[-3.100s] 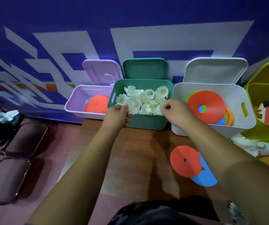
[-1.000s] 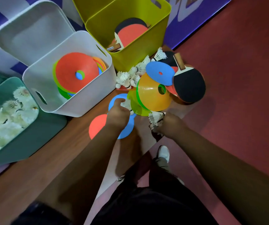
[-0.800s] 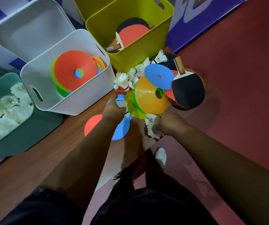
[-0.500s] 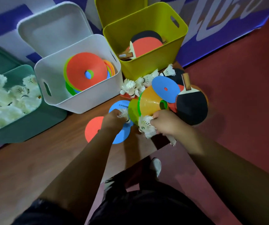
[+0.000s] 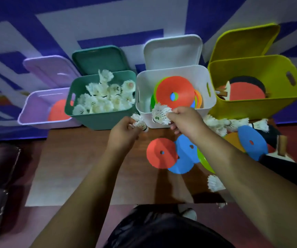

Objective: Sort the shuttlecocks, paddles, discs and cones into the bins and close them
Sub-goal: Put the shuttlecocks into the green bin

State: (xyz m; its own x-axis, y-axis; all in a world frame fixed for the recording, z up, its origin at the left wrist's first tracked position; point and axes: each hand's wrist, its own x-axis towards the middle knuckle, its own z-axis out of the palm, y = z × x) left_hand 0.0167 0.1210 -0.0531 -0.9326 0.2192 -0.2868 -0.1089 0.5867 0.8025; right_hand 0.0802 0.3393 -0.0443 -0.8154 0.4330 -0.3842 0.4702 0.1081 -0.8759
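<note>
A shuttlecock (image 5: pixel 139 122) is gripped in the left hand (image 5: pixel 124 135), fingers curled round it, held up by the near right corner of the green bin (image 5: pixel 99 120). In the right hand (image 5: pixel 185 119) a bunch (image 5: pixel 160 114) of white feathers is pinched between thumb and curled fingers, right at the near rim of the white bin (image 5: pixel 144 86). Four open bins are lined along the far edge of the table (image 5: pixel 83 158): lilac bin (image 5: pixel 35 110), green, white and yellow bin (image 5: pixel 251 108), with the lids stood up behind. The green one is piled with a heap (image 5: pixel 104 99) of shuttlecocks, the white one is stacked with discs (image 5: pixel 175 90), and the yellow one is loaded with paddles (image 5: pixel 246 92). Loose shuttlecocks (image 5: pixel 221 124) are strewn toward the far right corner. A red disc (image 5: pixel 162 153) is laid overlapping a blue disc (image 5: pixel 185 158) mid-table, and one stray (image 5: pixel 214 183) is left by the near edge.
</note>
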